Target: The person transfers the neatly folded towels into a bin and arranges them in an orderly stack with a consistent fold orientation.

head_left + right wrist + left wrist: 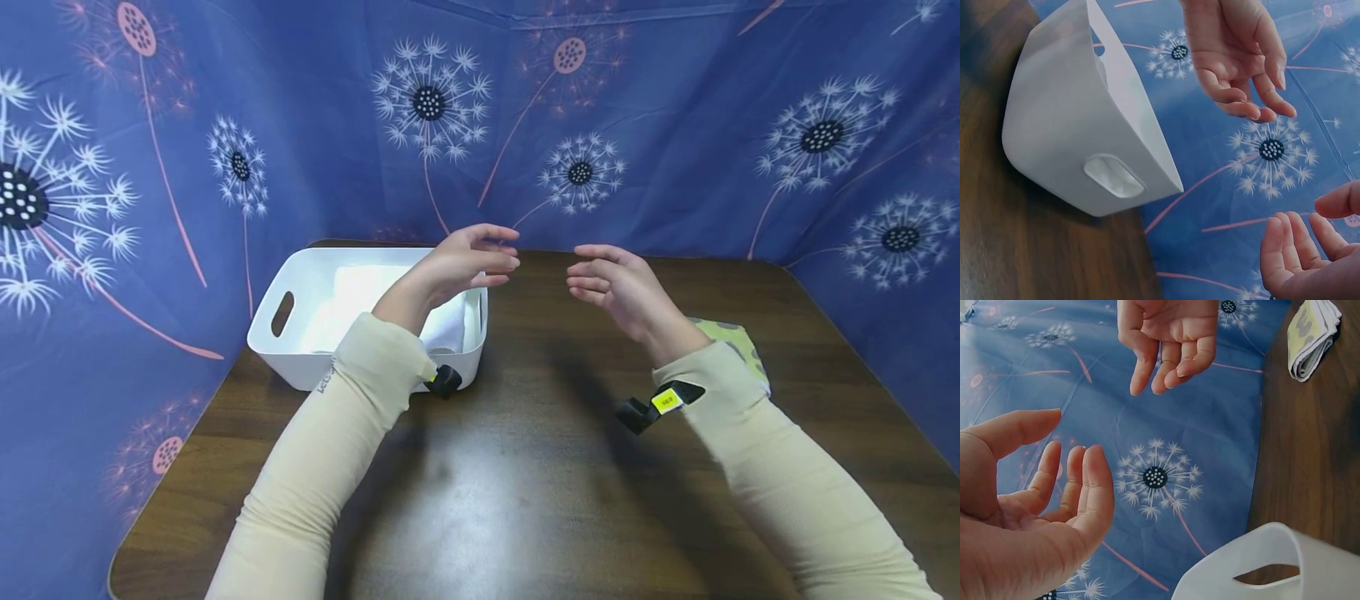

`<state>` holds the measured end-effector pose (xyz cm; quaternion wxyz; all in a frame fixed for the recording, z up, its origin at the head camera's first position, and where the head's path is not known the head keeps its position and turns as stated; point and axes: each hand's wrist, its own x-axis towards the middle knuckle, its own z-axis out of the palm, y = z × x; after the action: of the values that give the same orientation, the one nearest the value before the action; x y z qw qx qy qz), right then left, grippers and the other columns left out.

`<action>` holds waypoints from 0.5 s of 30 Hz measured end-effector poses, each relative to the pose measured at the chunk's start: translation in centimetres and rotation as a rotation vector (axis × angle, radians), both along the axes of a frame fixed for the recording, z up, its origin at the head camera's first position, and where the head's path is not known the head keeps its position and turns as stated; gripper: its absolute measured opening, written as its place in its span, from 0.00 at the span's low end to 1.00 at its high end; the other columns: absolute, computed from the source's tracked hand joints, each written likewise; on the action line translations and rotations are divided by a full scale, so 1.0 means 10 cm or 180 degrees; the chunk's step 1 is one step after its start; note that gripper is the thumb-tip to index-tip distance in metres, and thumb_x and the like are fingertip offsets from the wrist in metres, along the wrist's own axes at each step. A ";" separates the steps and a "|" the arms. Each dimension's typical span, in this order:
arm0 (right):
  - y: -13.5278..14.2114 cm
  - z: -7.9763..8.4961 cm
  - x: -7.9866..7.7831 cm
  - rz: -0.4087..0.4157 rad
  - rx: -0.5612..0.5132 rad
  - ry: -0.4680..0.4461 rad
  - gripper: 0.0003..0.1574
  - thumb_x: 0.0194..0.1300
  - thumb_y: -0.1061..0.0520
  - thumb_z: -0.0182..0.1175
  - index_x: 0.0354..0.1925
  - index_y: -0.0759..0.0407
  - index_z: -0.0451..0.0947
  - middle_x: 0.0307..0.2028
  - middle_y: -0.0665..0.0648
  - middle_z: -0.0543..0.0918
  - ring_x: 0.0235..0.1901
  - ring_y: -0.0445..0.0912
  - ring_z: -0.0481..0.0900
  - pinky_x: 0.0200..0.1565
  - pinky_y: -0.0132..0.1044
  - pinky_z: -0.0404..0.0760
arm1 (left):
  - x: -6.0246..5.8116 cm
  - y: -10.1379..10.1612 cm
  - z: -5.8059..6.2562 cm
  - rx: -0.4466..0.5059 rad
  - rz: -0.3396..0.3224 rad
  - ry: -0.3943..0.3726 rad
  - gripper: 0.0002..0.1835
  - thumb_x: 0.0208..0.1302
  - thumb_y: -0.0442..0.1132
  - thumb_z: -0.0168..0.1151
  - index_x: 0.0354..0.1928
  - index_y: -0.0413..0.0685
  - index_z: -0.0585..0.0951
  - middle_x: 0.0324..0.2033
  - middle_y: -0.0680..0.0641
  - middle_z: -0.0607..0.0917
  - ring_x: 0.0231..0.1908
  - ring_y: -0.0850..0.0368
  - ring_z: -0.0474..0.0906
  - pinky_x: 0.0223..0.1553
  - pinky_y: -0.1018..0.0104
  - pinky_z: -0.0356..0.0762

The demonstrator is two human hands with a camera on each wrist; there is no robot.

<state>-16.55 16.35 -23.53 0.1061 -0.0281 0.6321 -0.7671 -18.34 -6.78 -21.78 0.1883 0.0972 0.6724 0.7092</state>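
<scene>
My left hand [465,262] is raised over the right part of a white plastic basket [292,367], its fingers loosely bent and holding nothing. Facing it across a gap, my right hand [618,287] hangs above the table with relaxed fingers, also holding nothing. White material [360,292] lies inside the basket, partly hidden behind the left hand and sleeve. Near the right wrist, a folded yellow-green cloth [738,342] with grey marks lies on the table, partly covered by the sleeve. In the left wrist view the folded cloth [1313,337] shows several white-edged layers.
The brown wooden table [525,500] stretches under both arms. A blue curtain [300,100] with dandelion prints surrounds it at the back and sides. The basket has oval handle holes in its ends, one of them [1113,177] seen in the right wrist view.
</scene>
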 end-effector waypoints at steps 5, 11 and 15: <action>0.09 0.01 0.00 -0.0095 0.0028 0.0033 0.16 0.70 0.64 0.47 0.55 0.63 0.66 0.34 0.55 0.81 0.34 0.45 0.80 0.42 0.35 0.80 | 0.00 0.07 -0.02 0.0029 -0.0029 -0.0018 0.23 0.61 0.27 0.59 0.59 0.43 0.70 0.51 0.41 0.74 0.50 0.51 0.75 0.50 0.62 0.74; 0.23 0.02 0.03 -0.0131 -0.0007 0.0040 0.15 0.69 0.64 0.47 0.54 0.62 0.66 0.35 0.56 0.81 0.34 0.45 0.80 0.41 0.34 0.80 | -0.01 0.17 -0.06 -0.0013 -0.0056 -0.0013 0.23 0.61 0.27 0.59 0.59 0.42 0.70 0.51 0.41 0.74 0.50 0.51 0.75 0.49 0.63 0.75; 0.29 0.00 0.04 -0.0162 -0.0013 0.0048 0.15 0.69 0.64 0.47 0.54 0.62 0.66 0.34 0.55 0.81 0.34 0.45 0.80 0.41 0.34 0.80 | 0.00 0.24 -0.08 -0.0029 -0.0094 0.0009 0.24 0.61 0.27 0.60 0.59 0.42 0.70 0.52 0.41 0.74 0.51 0.49 0.75 0.48 0.63 0.76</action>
<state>-16.13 19.27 -23.50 0.0818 -0.0180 0.6318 -0.7706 -18.32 -4.35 -22.57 0.1981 0.1072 0.6745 0.7031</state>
